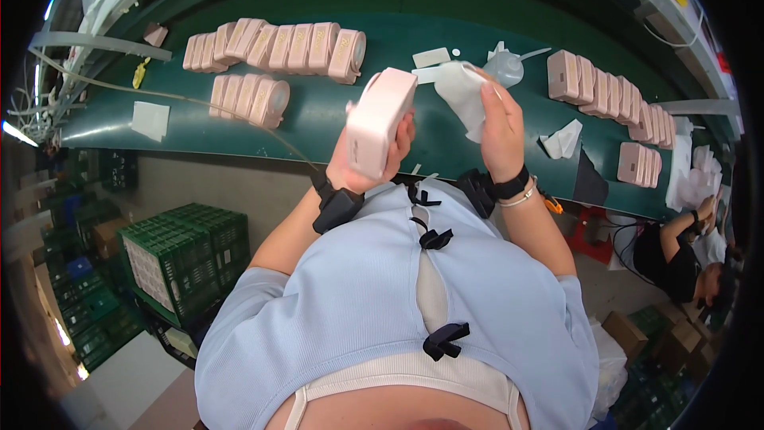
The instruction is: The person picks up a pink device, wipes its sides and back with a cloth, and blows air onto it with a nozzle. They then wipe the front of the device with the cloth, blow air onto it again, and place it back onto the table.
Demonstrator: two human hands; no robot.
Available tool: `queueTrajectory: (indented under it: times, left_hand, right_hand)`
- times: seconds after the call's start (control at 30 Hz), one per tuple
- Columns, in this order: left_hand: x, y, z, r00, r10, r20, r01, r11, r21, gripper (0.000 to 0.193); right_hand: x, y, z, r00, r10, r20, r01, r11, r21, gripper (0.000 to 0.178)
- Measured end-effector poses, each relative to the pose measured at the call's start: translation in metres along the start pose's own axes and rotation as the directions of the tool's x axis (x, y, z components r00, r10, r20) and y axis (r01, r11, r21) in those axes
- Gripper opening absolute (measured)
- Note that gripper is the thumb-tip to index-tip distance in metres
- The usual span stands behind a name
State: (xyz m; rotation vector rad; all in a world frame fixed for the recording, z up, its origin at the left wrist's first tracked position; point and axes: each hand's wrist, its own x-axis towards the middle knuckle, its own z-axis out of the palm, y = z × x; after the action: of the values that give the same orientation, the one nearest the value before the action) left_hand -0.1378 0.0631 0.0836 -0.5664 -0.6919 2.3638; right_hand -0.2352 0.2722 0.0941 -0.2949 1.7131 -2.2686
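Observation:
My left hand [391, 153] is wrapped round a pink plastic device [374, 123], a rounded box held up over the near edge of the bench. Close to it on the right, my right hand [503, 131] pinches a white cloth [463, 99] that hangs down from the fingers. The cloth and the device are apart. Just beyond the right hand stands a clear dispenser bottle [504, 69] with a long spout. White flat pieces [430, 57] lie on the bench behind the cloth.
Rows of similar pink devices stand on the green bench [318, 119], at the left [298, 48] and the right [597, 87]. A folded white cloth [563, 140] lies right of my hand. A cable [191, 98] crosses the left side. Green crates [191, 255] stand below. Another person [676, 255] works at far right.

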Motion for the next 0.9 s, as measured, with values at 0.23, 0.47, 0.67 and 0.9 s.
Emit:
queueTrajectory:
  times: [0.23,0.47,0.67,0.9]
  left_hand:
    - [0.011,0.012,-0.012,0.97,0.209,-0.12,-0.213,0.977,-0.022,0.043]
    - [-0.002,-0.002,-0.012,0.956,0.292,0.018,-0.291,0.941,0.173,0.039]
    - [0.009,0.012,-0.024,0.981,0.193,-0.032,-0.196,0.971,-0.134,0.052]
    - [0.017,0.003,-0.007,0.973,-0.084,0.213,0.118,0.981,-0.153,0.057]
  right_hand:
    - [0.029,0.011,0.032,0.875,-0.351,0.334,0.407,0.907,-0.112,0.035]
    - [0.012,-0.025,0.053,0.5,-0.487,0.716,0.852,0.424,-0.307,0.028]
    - [-0.026,-0.011,0.072,0.329,-0.439,0.836,0.939,0.249,-0.239,0.018]
    - [0.005,-0.02,0.008,0.921,-0.345,0.182,0.376,0.91,-0.177,0.026]
